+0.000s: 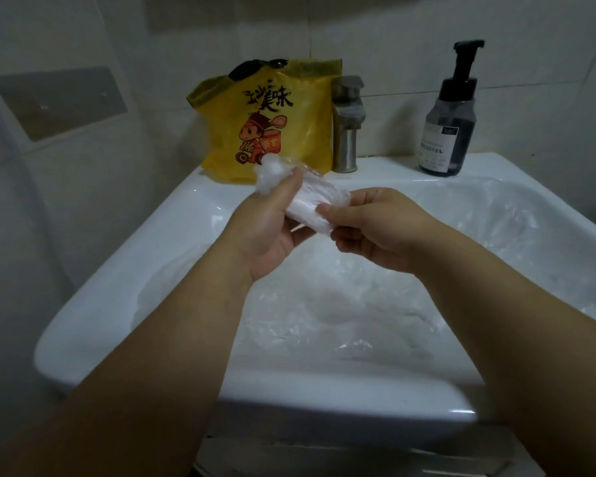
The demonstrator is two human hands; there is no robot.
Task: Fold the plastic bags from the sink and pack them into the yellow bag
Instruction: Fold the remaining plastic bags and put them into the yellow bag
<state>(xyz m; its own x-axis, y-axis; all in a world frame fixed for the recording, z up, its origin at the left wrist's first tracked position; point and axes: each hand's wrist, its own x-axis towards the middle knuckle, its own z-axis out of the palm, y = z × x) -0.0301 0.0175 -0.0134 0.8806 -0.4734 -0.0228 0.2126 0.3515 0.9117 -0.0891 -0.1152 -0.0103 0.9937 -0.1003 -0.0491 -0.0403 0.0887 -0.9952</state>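
A folded clear plastic bag is held above the white sink. My left hand grips its left end, with a crumpled tuft sticking out above the fingers. My right hand pinches its right end between thumb and fingers. More clear plastic bags lie loose in the basin below. The yellow bag, printed with a cartoon figure and black characters, stands upright on the sink's back ledge just behind my hands.
A steel faucet stands right of the yellow bag. A dark pump soap bottle sits on the ledge at the back right. Tiled walls close in behind and to the left.
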